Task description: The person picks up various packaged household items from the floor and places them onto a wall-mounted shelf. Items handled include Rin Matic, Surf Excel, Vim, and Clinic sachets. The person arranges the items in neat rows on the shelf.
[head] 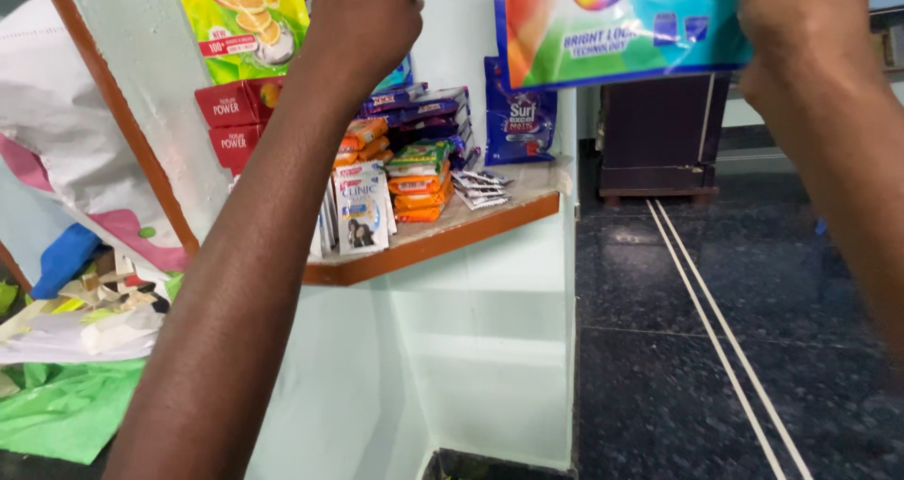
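Both my arms are raised to the top of the view. My right hand point(800, 24) grips the right edge of a large, bright detergent packet point(612, 28) coloured blue, green and orange, held up in front of the pale wall. My left hand point(367, 14) is curled near the top edge, between a hanging green-yellow packet point(240, 19) and the detergent packet. Its fingertips are cut off by the frame, so what it holds is hidden.
A wooden-edged corner shelf point(443, 240) carries stacked soap bars, shampoo sachets point(363, 207), red boxes point(231, 104) and a blue detergent pouch point(520, 113). Crumpled paper and green sheet point(66, 405) lie low left. Dark tiled floor point(716, 348) and a dark cabinet point(659, 141) are on the right.
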